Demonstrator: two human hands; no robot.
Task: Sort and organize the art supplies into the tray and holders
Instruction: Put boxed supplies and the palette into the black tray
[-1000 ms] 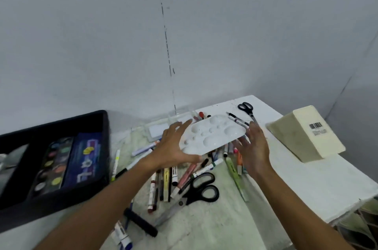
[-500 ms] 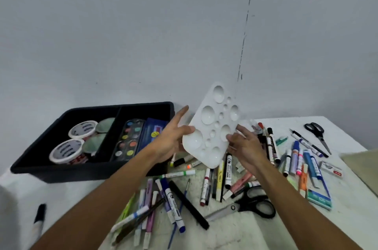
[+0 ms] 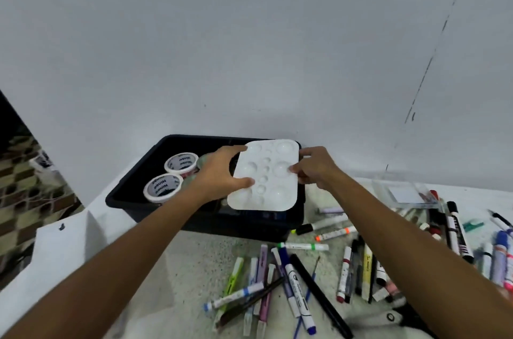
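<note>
A white paint palette [image 3: 273, 183] with round wells lies nearly flat over the right half of the black tray [image 3: 130, 197]. My left hand [image 3: 222, 172] grips its left edge, thumb on top near the lower corner. My right hand [image 3: 315, 166] holds its right edge, fingertips resting on a well. Two white tape rolls [image 3: 172, 176] sit in the tray's left compartment. What lies under the palette is hidden. Several markers and pens [image 3: 294, 283] lie scattered on the table in front of the tray.
A clear plastic case [image 3: 402, 193] lies at the back right beside more markers [image 3: 455, 230]. Black scissors handles [image 3: 399, 318] show at the bottom right. The table's left edge [image 3: 63, 230] drops off to a patterned floor. A grey wall stands close behind the tray.
Both hands carried the palette left from above the marker pile and turned it from upright to nearly flat over the tray. My view swung left with it.
</note>
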